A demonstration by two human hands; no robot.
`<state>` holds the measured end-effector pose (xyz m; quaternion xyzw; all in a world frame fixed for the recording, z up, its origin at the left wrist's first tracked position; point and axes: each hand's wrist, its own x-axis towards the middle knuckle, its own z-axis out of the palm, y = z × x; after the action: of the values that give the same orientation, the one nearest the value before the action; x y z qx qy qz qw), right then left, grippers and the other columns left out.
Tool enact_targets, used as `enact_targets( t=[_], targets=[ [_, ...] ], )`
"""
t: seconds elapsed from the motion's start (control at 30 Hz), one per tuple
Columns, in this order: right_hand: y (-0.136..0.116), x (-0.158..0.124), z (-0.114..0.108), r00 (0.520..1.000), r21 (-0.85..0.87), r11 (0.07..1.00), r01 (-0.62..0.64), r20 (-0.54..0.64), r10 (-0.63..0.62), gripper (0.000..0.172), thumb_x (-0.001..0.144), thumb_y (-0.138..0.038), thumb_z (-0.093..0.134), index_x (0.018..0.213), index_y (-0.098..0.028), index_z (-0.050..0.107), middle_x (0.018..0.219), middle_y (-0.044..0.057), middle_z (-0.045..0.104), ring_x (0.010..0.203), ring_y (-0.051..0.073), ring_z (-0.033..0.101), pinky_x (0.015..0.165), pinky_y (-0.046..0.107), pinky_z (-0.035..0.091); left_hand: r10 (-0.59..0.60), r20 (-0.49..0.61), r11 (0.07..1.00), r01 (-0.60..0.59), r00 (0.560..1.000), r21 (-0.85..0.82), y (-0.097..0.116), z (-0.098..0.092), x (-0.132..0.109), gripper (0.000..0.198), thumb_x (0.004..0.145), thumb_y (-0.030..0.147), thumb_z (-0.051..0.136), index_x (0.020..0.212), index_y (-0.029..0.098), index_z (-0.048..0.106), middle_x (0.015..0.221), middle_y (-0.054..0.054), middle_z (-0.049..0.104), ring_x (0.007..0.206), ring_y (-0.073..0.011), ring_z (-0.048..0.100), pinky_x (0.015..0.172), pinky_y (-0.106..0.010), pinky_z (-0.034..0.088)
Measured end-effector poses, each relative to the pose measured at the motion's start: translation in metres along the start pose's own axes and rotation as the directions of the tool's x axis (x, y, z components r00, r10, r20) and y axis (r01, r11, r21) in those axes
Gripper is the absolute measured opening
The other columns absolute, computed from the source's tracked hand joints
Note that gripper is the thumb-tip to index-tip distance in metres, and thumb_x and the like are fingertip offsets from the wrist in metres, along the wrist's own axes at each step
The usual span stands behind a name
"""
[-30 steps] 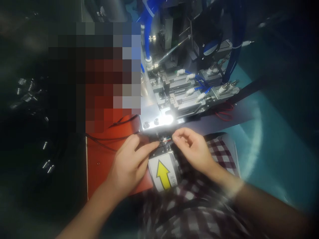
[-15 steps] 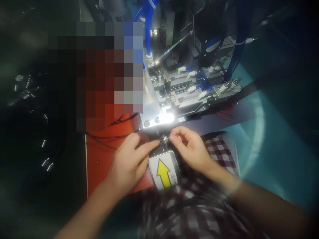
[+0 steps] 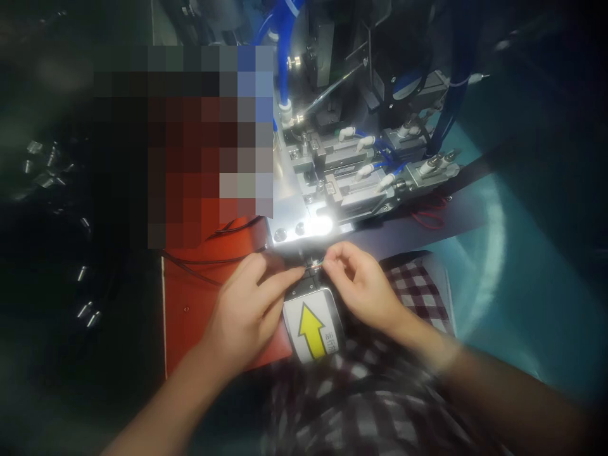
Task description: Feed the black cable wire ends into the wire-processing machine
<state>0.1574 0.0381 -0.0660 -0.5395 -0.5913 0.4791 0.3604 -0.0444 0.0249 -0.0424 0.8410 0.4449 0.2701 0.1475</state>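
Palms down, left hand (image 3: pixel 244 307) lays a stretched forefinger on thin wires (image 3: pixel 314 269) at the front edge of the machine (image 3: pixel 332 190), grip unclear; right hand (image 3: pixel 365 285) pinches them with narrow fingers, shifted slightly left since earlier.

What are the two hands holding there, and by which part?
A thin cable: the left hand pinches it just behind its tip, and the right hand pinches the tip itself.
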Motion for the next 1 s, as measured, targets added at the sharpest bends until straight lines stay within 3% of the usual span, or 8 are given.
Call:
enact_targets(
  t=[0.4, 0.6, 1.0],
  targets=[
    [-0.0055, 0.0002, -0.0040, 0.979, 0.110, 0.973, -0.200, 0.048, 0.196, 0.013, 0.087, -0.029, 0.056, 0.079, -0.018, 0.058, 0.071, 0.000, 0.058, 0.063, 0.013, 0.053, 0.060, 0.027, 0.045, 0.003, 0.000, 1.000, -0.003, 1.000, -0.008, 0.0004, 0.0003, 0.0015, 0.027, 0.088, 0.004, 0.050, 0.107, 0.011, 0.068, 0.091, -0.008, 0.055, 0.085, -0.0190, 0.055, 0.069, -0.031, 0.049],
    [-0.0055, 0.0013, -0.0075, 0.990, 0.111, 0.984, -0.139, 0.012, 0.139, 0.011, 0.086, -0.027, 0.059, 0.088, -0.017, 0.063, 0.078, 0.002, 0.062, 0.066, 0.014, 0.055, 0.061, 0.026, 0.045, 0.001, 0.000, 1.000, -0.001, 1.000, -0.013, 0.0001, 0.0012, 0.0015, 0.027, 0.088, 0.003, 0.050, 0.107, 0.011, 0.067, 0.090, -0.008, 0.055, 0.085, -0.0186, 0.055, 0.069, -0.031, 0.049],
    [-0.0048, 0.0040, -0.0028, 0.997, 0.082, 0.994, -0.076, 0.039, 0.073, 0.011, 0.089, -0.025, 0.053, 0.081, -0.018, 0.057, 0.077, 0.001, 0.059, 0.068, 0.015, 0.056, 0.066, 0.029, 0.047, 0.001, -0.003, 1.000, -0.001, 1.000, -0.010, -0.0014, 0.0011, -0.0006, 0.029, 0.088, 0.003, 0.049, 0.109, 0.012, 0.067, 0.091, -0.008, 0.055, 0.085, -0.0188, 0.055, 0.068, -0.030, 0.049]
  ],
)
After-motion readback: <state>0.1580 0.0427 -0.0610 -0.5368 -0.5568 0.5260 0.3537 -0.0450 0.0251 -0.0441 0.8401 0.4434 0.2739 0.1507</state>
